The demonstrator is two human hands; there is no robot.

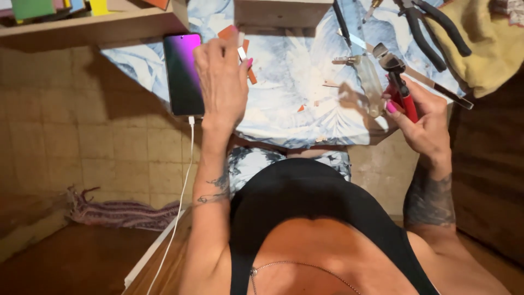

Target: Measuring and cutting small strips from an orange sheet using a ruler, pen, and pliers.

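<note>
Your left hand (222, 82) is raised over the table (284, 71), fingers curled closed around a small pale strip (240, 46) that sticks up past your fingertips; the strip looks flat and narrow, whitish with a grey cast, and its lower end is hidden behind your fingers. Just beyond that hand, small orange pieces (248, 52) lie on the tabletop, partly covered by the hand.

Your right hand (423, 117) is closed on a pair of red-handled pliers (401, 87). The handles are bright red, the metal head is dark grey and points up and away from you, over the table's right part. Beside the head lies a clear, glassy offcut (371, 82), its outline soft and hard to read.

The table wears a cloth printed in pale blue and white, scattered with tiny orange chips (322, 101). A smartphone (183, 74) lies at its left edge, screen glowing purple to dark, with a white cable (183, 186) running down from it toward you. Further back are black-handled pliers (431, 27), a long metal ruler (415, 71) laid aslant, and a yellow cloth (486, 43) at the right. On a wooden shelf (87, 24) at top left stand flat sheets in green, yellow and orange (33, 8).
</note>
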